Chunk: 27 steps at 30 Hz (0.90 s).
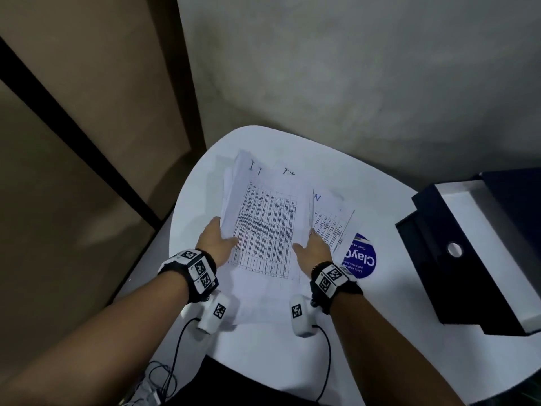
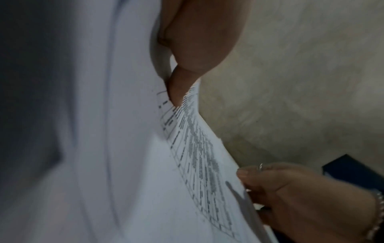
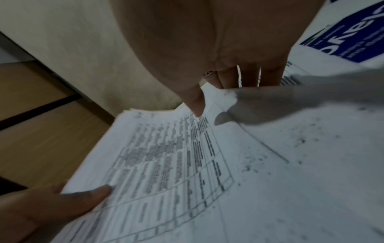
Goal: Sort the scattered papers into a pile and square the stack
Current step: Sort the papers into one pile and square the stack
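Note:
A stack of white printed papers (image 1: 266, 227), with a table of text on top, is held between both hands over the white table (image 1: 380, 303). My left hand (image 1: 222, 237) grips the stack's left edge, thumb on top and fingers hidden beneath. In the left wrist view the thumb (image 2: 182, 82) presses on the stack (image 2: 135, 164). My right hand (image 1: 307, 241) holds the right edge, thumb (image 3: 197, 106) on the top sheet (image 3: 166, 156) and fingers behind it. The sheets' far ends are fanned unevenly. One more printed sheet (image 1: 333, 227) lies flat beside the right hand.
A round blue sticker (image 1: 361, 257) is on the table right of my right wrist. A black box with a white inside (image 1: 468, 250) stands at the right edge. A grey wall rises behind the table, and brown panels stand to the left.

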Motion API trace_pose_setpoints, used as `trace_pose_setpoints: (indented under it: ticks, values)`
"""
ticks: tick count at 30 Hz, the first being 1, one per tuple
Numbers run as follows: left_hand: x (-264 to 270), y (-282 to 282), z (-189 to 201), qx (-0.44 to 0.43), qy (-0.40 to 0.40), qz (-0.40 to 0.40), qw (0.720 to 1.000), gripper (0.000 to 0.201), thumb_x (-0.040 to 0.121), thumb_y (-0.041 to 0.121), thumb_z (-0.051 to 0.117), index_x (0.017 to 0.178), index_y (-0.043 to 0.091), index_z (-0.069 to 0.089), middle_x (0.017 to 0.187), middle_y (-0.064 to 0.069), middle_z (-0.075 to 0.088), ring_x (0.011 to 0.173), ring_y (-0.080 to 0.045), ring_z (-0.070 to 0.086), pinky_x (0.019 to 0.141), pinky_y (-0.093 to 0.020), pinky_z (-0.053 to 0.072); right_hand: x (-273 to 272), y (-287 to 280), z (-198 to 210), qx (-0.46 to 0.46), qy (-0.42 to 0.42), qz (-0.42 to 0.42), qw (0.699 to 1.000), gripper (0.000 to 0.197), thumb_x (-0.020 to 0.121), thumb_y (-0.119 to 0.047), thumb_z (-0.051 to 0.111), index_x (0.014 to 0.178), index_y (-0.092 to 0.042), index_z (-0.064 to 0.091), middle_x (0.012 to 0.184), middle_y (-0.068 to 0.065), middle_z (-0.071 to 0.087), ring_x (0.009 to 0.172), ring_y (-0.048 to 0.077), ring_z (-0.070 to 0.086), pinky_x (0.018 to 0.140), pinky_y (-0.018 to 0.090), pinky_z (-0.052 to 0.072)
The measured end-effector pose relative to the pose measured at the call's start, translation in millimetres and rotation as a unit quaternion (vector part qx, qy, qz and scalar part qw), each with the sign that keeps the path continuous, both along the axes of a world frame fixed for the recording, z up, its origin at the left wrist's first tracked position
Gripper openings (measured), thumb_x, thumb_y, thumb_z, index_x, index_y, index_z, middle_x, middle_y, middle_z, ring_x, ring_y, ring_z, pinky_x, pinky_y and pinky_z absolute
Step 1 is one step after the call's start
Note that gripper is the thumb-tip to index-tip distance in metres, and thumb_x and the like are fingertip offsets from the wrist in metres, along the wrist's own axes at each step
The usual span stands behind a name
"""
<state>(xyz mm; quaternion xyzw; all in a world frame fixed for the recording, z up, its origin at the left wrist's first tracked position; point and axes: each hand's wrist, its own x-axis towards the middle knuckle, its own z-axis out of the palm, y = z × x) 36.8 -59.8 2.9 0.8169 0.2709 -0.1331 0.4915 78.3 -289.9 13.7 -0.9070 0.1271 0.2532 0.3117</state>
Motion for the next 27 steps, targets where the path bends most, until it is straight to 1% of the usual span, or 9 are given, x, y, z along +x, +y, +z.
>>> trace_pose_setpoints:
  ticks: [3, 5, 7, 10, 12, 16, 19, 23, 27]
  values:
    - [-9.0, 12.6, 13.0, -0.059, -0.056, 0.011, 0.997, 0.060, 0.088, 0.025, 0.072, 0.138, 0.010, 0.043, 0.138, -0.006, 0.057, 0.127, -0.026, 0.055, 0.109, -0.046, 0.042, 2.8, -16.4, 3.3, 0.064, -0.023, -0.046, 0.997, 0.090, 0.088, -0.044, 0.069, 0.156, -0.012, 0.019, 0.159, 0.008, 0.033, 0.144, 0.026, 0.035, 0.118, 0.037, 0.031]
    - [-15.4, 16.9, 34.5, -0.099, -0.109, 0.030, 0.989, 0.058, 0.088, 0.018, 0.073, 0.138, 0.008, 0.046, 0.135, -0.006, 0.060, 0.121, -0.021, 0.061, 0.108, -0.045, 0.045, 6.6, -24.9, 18.6, 0.164, -0.050, -0.095, 0.981, 0.095, 0.071, -0.051, 0.082, 0.150, -0.023, 0.035, 0.149, -0.001, 0.048, 0.136, 0.022, 0.048, 0.114, 0.042, 0.038]
    - [-17.8, 17.6, 59.7, -0.135, -0.163, 0.037, 0.977, 0.041, 0.088, 0.007, 0.072, 0.125, 0.011, 0.056, 0.117, -0.005, 0.070, 0.103, -0.015, 0.069, 0.097, -0.038, 0.054, 12.6, -29.9, 42.8, 0.261, -0.076, -0.116, 0.955, 0.079, 0.059, -0.051, 0.089, 0.127, -0.031, 0.055, 0.123, -0.008, 0.067, 0.114, 0.016, 0.064, 0.105, 0.044, 0.048]
    - [-12.6, 15.0, 102.3, -0.181, -0.235, 0.033, 0.954, 0.037, 0.087, -0.002, 0.069, 0.119, 0.014, 0.060, 0.106, 0.002, 0.075, 0.096, -0.012, 0.072, 0.083, -0.026, 0.057, 21.9, -31.9, 86.9, 0.366, -0.116, -0.125, 0.915, 0.054, 0.065, -0.036, 0.090, 0.112, -0.022, 0.068, 0.107, 0.000, 0.076, 0.102, 0.021, 0.072, 0.099, 0.049, 0.052]
    - [-6.2, 12.6, 125.0, -0.192, -0.282, 0.032, 0.939, 0.036, 0.086, -0.003, 0.068, 0.113, 0.020, 0.062, 0.100, 0.009, 0.076, 0.096, -0.008, 0.072, 0.081, -0.021, 0.056, 26.1, -32.0, 117.6, 0.411, -0.173, -0.137, 0.885, 0.026, 0.074, -0.017, 0.084, 0.098, -0.017, 0.074, 0.101, 0.005, 0.077, 0.098, 0.025, 0.073, 0.095, 0.049, 0.055]
    - [1.8, 4.3, 143.3, -0.154, -0.364, 0.047, 0.917, 0.033, 0.088, -0.003, 0.067, 0.115, 0.016, 0.061, 0.104, 0.009, 0.071, 0.095, 0.000, 0.069, 0.083, -0.016, 0.054, 17.4, -29.8, 157.1, 0.468, -0.276, -0.116, 0.832, 0.018, 0.077, -0.001, 0.079, 0.091, -0.012, 0.076, 0.092, 0.003, 0.078, 0.089, 0.020, 0.075, 0.081, 0.035, 0.059]
    - [-0.4, 0.9, 124.2, -0.137, -0.348, 0.047, 0.926, 0.033, 0.086, -0.003, 0.070, 0.116, 0.009, 0.062, 0.102, 0.011, 0.071, 0.093, 0.005, 0.069, 0.080, -0.012, 0.052, 9.4, -30.0, 146.8, 0.431, -0.279, -0.096, 0.853, 0.020, 0.075, 0.001, 0.082, 0.092, -0.005, 0.076, 0.089, 0.004, 0.079, 0.085, 0.022, 0.076, 0.078, 0.036, 0.061]
    - [-7.9, 0.2, 87.3, -0.174, -0.262, 0.064, 0.947, 0.039, 0.073, 0.003, 0.084, 0.104, 0.018, 0.068, 0.094, 0.015, 0.077, 0.091, -0.001, 0.072, 0.083, -0.022, 0.058, 10.5, -28.0, 105.5, 0.358, -0.220, -0.112, 0.900, 0.034, 0.066, -0.006, 0.090, 0.096, 0.000, 0.073, 0.088, 0.007, 0.078, 0.082, 0.025, 0.076, 0.078, 0.052, 0.061]
    - [-1.9, -0.3, 74.6, -0.177, -0.249, 0.079, 0.949, 0.037, 0.068, 0.007, 0.088, 0.097, 0.023, 0.072, 0.099, 0.005, 0.077, 0.095, -0.013, 0.074, 0.082, -0.030, 0.058, 16.6, -24.1, 83.4, 0.330, -0.190, -0.162, 0.911, 0.066, 0.052, -0.030, 0.098, 0.103, -0.002, 0.067, 0.092, 0.006, 0.077, 0.084, 0.021, 0.076, 0.074, 0.044, 0.063]
